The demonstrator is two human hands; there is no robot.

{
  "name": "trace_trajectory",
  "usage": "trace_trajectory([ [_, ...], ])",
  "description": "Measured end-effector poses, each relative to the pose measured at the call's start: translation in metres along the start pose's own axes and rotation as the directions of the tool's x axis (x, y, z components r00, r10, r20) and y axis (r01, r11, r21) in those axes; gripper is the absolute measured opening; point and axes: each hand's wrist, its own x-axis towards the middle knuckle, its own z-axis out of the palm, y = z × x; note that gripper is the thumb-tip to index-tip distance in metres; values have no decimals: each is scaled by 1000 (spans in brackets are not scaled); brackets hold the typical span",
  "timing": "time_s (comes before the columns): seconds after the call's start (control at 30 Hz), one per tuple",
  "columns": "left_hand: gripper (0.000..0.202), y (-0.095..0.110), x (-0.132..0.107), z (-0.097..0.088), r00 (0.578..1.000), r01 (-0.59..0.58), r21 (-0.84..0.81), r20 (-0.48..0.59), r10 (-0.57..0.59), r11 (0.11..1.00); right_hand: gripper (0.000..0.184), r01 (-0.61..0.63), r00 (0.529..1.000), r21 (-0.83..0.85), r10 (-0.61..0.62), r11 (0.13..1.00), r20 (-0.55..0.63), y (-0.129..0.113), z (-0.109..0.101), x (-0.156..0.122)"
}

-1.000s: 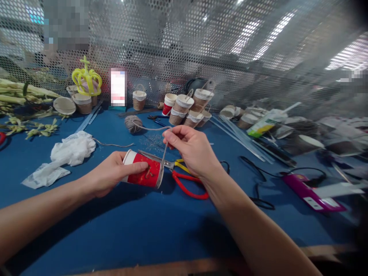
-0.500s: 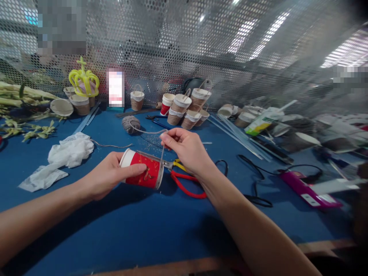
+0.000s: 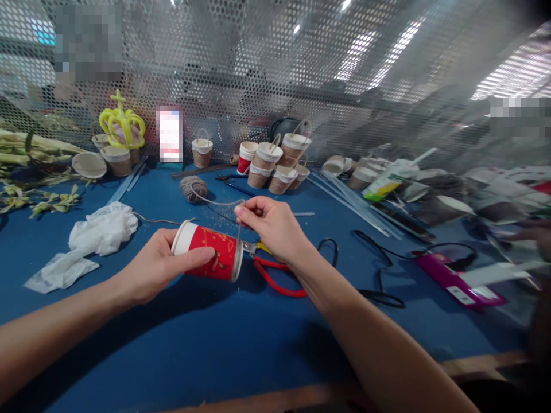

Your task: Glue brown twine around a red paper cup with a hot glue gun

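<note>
My left hand (image 3: 157,265) is closed around a red paper cup (image 3: 221,248) with a white rim, held on its side above the blue table, its base turned right. My right hand (image 3: 272,225) pinches grey twine (image 3: 220,203) between thumb and fingers, just above the cup's base end. From that pinch the twine drops to the cup near its base, and the other way it leads back to a ball of twine (image 3: 193,189). Beneath the right hand lie scissors (image 3: 278,279) with red and yellow handles, their blades partly hidden behind the cup.
Twine-wrapped cups (image 3: 270,163) stand at the back, near a lit phone (image 3: 170,135). Crumpled white fabric (image 3: 103,228) lies left. On the right are glue sticks (image 3: 353,201), a purple power strip (image 3: 458,281) and black cable. A yellow crown-shaped piece (image 3: 123,126) rests on cups at back left.
The view has shifted slightly. Both hands keep their hold on the cup and the twine, and the cup sits a little further left in view.
</note>
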Motion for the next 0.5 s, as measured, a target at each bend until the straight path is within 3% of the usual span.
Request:
trace_trajectory([
  [0.5, 8, -3, -2, -5, 997, -73, 75, -20, 74, 995, 18, 8, 994, -105, 4, 994, 112, 1, 4, -4],
])
